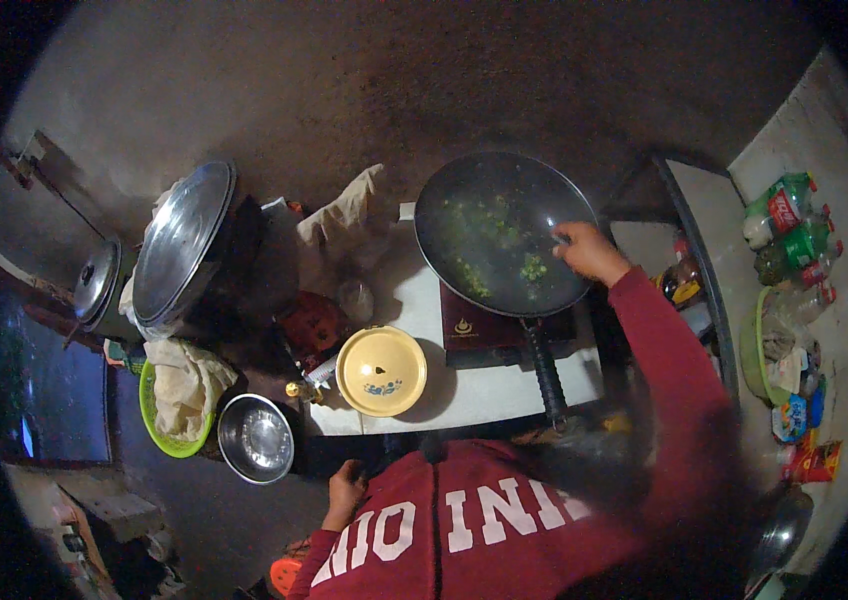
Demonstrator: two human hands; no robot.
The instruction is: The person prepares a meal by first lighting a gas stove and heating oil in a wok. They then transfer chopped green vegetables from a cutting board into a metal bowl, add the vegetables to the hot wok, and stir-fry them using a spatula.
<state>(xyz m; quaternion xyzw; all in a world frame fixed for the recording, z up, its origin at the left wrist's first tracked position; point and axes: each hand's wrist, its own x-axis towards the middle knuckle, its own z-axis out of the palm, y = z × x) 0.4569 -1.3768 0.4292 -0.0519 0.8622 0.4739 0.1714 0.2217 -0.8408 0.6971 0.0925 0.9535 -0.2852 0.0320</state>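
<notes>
Over the right side of a black wok (491, 277), my right hand (592, 253) has its fingers closed around a small dark object (562, 239); haze and poor light hide what it is. Chopped green food (495, 221) lies scattered in the wok, with one clump (533, 267) just below my fingers. The wok rests on an induction cooker (472, 330), its wrapped handle (541, 367) pointing towards me. My left hand (349, 484) hangs low beside my red jacket with its fingers curled; whether anything is in it is unclear.
A yellow lidded enamel pot (382, 371) stands on the white counter (424, 420), left of the cooker. Further left are a steel bowl (256, 439), a green basket with cloth (183, 405) and a large metal lid (185, 244). Plastic bottles (791, 217) lie at the right.
</notes>
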